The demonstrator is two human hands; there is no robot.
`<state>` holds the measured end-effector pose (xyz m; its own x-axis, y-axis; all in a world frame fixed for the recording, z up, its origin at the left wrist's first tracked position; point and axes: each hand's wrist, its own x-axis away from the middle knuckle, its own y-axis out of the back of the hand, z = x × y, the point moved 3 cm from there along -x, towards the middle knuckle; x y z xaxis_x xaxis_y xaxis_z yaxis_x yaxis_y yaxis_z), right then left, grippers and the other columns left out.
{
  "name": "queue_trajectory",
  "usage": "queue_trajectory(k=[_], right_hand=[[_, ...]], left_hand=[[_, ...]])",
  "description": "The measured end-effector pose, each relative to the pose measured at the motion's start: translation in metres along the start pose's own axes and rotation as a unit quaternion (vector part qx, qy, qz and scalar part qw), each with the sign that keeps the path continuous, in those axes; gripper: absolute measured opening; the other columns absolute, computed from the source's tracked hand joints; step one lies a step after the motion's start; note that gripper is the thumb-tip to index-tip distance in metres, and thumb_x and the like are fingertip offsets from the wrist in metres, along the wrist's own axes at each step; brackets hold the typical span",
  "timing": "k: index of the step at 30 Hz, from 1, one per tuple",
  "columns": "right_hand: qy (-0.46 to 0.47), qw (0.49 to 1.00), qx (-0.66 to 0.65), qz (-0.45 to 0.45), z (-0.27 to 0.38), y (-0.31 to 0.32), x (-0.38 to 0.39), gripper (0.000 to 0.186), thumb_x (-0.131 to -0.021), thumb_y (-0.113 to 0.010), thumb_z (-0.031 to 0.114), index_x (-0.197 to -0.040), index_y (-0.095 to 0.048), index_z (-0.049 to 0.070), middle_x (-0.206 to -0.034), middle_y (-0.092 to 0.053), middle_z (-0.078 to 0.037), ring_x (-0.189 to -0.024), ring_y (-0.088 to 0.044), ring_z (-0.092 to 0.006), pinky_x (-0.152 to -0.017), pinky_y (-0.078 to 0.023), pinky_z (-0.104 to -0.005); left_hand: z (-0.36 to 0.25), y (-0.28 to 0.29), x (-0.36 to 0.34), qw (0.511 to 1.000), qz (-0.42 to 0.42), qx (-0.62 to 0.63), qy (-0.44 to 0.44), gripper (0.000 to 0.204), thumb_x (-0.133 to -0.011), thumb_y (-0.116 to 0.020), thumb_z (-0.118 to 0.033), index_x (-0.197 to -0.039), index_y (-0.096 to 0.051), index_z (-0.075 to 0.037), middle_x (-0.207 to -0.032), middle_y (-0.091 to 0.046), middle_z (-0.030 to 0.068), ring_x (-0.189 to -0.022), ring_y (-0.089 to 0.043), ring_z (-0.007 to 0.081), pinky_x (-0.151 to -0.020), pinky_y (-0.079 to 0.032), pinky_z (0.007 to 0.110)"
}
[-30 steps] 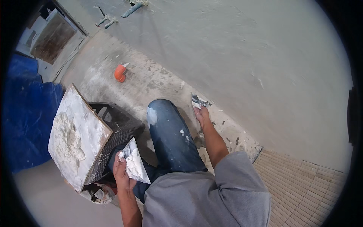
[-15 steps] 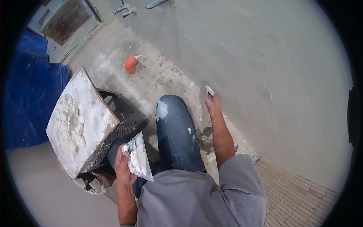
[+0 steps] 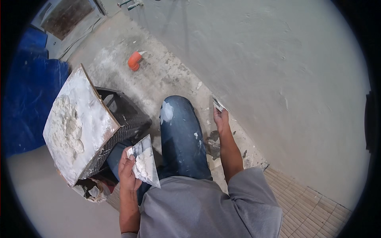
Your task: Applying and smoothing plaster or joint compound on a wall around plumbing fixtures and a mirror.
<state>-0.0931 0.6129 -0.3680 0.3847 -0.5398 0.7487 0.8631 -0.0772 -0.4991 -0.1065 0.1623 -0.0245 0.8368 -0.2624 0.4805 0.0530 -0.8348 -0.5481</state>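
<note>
My left hand [image 3: 127,170] grips a flat metal trowel blade [image 3: 146,162] loaded with white plaster, held beside my left thigh. My right hand [image 3: 220,118] holds a small putty knife [image 3: 217,104] whose blade touches the base of the grey plastered wall [image 3: 270,71]. My knee in plaster-spattered blue jeans [image 3: 178,131] lies between both hands. To the left, a square board [image 3: 77,123] heaped with white plaster rests tilted on a black plastic crate [image 3: 123,115].
An orange pipe fitting [image 3: 134,60] lies on the dusty concrete floor [image 3: 158,75] farther off. A blue tarp [image 3: 27,91] covers the left side. Small beige tiles [image 3: 305,210] show at lower right. Metal tools lie at the top edge.
My right hand slid the putty knife farther along the wall's base, away from me. My left hand kept the loaded trowel almost still; the view shifted slightly.
</note>
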Motion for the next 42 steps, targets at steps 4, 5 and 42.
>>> queue_trajectory(k=[4,5,42], right_hand=[[-0.025,0.998,-0.057,-0.007,0.008,-0.010,-0.041,0.032,-0.107,-0.036,0.013,-0.119,-0.059,-0.005,-0.118,-0.068,-0.021,-0.110,-0.068,-0.0338,-0.094,-0.061,-0.0453],[-0.026,0.998,-0.055,-0.006,0.009,-0.016,-0.045,0.032,-0.107,-0.036,0.013,-0.119,-0.059,-0.005,-0.118,-0.068,-0.021,-0.110,-0.068,-0.0338,-0.094,-0.061,-0.0453],[-0.120,0.975,-0.178,0.057,0.116,-0.008,0.031,0.032,-0.103,-0.044,0.015,-0.117,-0.057,-0.011,-0.108,-0.066,-0.024,-0.092,-0.069,-0.0330,-0.079,-0.064,-0.0386]], left_hand=[[-0.001,-0.005,0.000,1.000,0.001,-0.002,0.004,0.034,-0.104,-0.051,-0.016,-0.133,-0.048,0.001,-0.117,-0.066,0.0134,-0.102,-0.069,0.0205,-0.090,-0.057,0.034],[-0.001,-0.006,0.001,1.000,0.004,-0.003,0.006,0.033,-0.104,-0.051,-0.016,-0.133,-0.048,0.001,-0.117,-0.066,0.0134,-0.102,-0.069,0.0204,-0.090,-0.057,0.034],[0.001,-0.013,-0.004,0.999,0.045,0.016,-0.002,0.034,-0.105,-0.053,-0.016,-0.134,-0.048,0.001,-0.119,-0.065,0.0124,-0.106,-0.067,0.0183,-0.092,-0.055,0.033]])
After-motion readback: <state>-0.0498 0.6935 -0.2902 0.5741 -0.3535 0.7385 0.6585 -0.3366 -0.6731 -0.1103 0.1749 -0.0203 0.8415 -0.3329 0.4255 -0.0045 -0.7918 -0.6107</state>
